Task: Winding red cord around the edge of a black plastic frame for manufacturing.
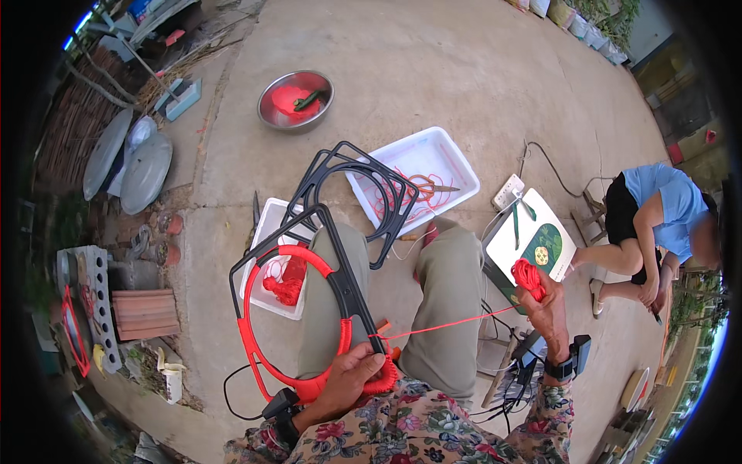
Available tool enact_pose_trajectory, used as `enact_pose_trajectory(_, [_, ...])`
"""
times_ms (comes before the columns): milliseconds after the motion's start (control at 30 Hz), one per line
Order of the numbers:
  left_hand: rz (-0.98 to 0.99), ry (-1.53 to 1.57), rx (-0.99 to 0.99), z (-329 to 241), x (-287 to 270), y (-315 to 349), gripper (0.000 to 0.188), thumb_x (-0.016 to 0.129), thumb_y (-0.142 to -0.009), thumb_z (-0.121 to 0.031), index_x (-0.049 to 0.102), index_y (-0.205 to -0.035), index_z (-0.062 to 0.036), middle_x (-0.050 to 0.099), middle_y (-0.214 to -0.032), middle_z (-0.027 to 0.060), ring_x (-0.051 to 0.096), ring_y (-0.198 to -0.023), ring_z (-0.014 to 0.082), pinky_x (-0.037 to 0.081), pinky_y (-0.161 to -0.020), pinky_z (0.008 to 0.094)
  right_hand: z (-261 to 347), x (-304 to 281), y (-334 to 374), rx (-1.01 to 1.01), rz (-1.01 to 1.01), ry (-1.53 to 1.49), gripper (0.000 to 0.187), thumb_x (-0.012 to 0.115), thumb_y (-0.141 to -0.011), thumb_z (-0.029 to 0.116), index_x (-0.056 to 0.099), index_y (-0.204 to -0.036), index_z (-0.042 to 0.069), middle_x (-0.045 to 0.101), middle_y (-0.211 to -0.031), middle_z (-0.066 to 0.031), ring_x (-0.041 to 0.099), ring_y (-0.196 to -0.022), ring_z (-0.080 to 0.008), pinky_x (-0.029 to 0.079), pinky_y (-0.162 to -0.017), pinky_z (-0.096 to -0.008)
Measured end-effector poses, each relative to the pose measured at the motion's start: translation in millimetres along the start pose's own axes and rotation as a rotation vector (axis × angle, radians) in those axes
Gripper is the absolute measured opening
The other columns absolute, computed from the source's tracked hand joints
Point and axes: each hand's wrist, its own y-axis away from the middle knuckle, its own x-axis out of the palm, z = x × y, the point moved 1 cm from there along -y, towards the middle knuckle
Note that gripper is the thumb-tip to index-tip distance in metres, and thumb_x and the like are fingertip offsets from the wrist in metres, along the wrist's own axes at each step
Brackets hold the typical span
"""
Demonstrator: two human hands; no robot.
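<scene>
Here, sitting in grey trousers [452, 286] with the knees apart; holding a black frame [352, 298] tilted above the lap, nearer to the left thigh; having the left grip [348, 380] narrow, closed on the lower part of the frame, with the thumb laid on top; having the right grip [547, 313] curled around a red ball [527, 278], well apart from the left one and near the carton [553, 224]; stretching between the two a strand of yarn [456, 321], almost straight, from the ball to the frame, just beside the left thumb; showing on this frame a round ring [249, 340], covered with red along much of its length, but leaving a black stretch at the upper right.

Seeing beyond it other black frames [403, 222], overlapping in view the edge of a white tray [464, 166]; cannot tell whether touching it; finding in the tray orange-handled scissors [423, 185] and loose red strands [384, 203]; finding in a smaller white tub [267, 307], partly behind the held frame, a red bundle [286, 291].

Noticing farther away, on the concrete floor [502, 85], a metal basin [319, 117] with red and green things inside; noticing on the carton a green tool [516, 226], and near its far corner a power strip [508, 191]; seeing past the carton another person [649, 205] in blue top, bent forward.
</scene>
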Motion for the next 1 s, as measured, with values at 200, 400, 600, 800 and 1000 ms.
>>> enact_pose_trajectory(200, [0.009, 0.077, 0.013, 2.5, -10.4, -0.3, 0.027, 0.051, -0.097, -0.017, 0.055, -0.116, 0.0013, 0.060, -0.100, 0.0039, 0.058, -0.087, 0.0078, 0.049, -0.078, 0.0227, 64.5, 98.4, 24.0, 0.154, 0.909, -0.455, 0.026, 0.059, -0.089, 0.028, 0.062, -0.102, 0.006, 0.051, -0.065, 0.0025, 0.047, -0.058, -0.0051, 0.037, -0.051, -0.0220])
enact_pose_trajectory(400, [0.030, 0.070, 0.010, 1.0, -20.2, 6.7, 0.028, 0.050, -0.096, -0.018, 0.052, -0.115, 0.0028, 0.061, -0.102, 0.0105, 0.063, -0.089, 0.0176, 0.050, -0.083, 0.0300, 59.8, 135.9, 30.8, 0.180, 1.090, -0.369, 0.032, 0.058, -0.091, 0.032, 0.061, -0.110, 0.007, 0.052, -0.064, 0.0027, 0.046, -0.056, -0.0046, 0.037, -0.050, -0.0225])
enact_pose_trajectory(600, [0.070, 0.278, -0.035, -12.0, -11.9, 18.1, 0.028, 0.052, -0.095, -0.013, 0.048, -0.118, 0.0022, 0.063, -0.097, 0.0131, 0.064, -0.087, 0.0197, 0.051, -0.081, 0.0303, 57.9, 120.6, 44.5, 0.323, 1.048, -0.656, 0.018, 0.063, -0.088, 0.017, 0.054, -0.078, 0.006, 0.049, -0.058, 0.0000, 0.043, -0.051, -0.0075, 0.033, -0.047, -0.0239])
enact_pose_trajectory(800, [0.086, 0.246, 0.058, -4.4, -2.4, 18.5, 0.037, 0.056, -0.092, -0.008, 0.045, -0.126, -0.0008, 0.064, -0.102, 0.0092, 0.060, -0.093, 0.0108, 0.048, -0.081, 0.0228, 52.4, 111.5, 55.9, 0.368, 1.348, -1.032, 0.011, 0.056, -0.090, 0.007, 0.051, -0.081, 0.006, 0.040, -0.052, 0.0032, 0.036, -0.045, -0.0066, 0.028, -0.044, -0.0234])
enact_pose_trajectory(1000, [0.045, 0.147, 0.122, 11.5, 5.7, 16.1, 0.032, 0.058, -0.089, -0.003, 0.046, -0.118, 0.0010, 0.065, -0.096, 0.0082, 0.058, -0.093, 0.0083, 0.046, -0.080, 0.0204, 81.0, 111.8, 61.2, 0.579, 1.275, -1.413, 0.011, 0.050, -0.088, 0.002, 0.048, -0.079, 0.008, 0.033, -0.047, 0.0027, 0.034, -0.039, -0.0087, 0.027, -0.039, -0.0261])
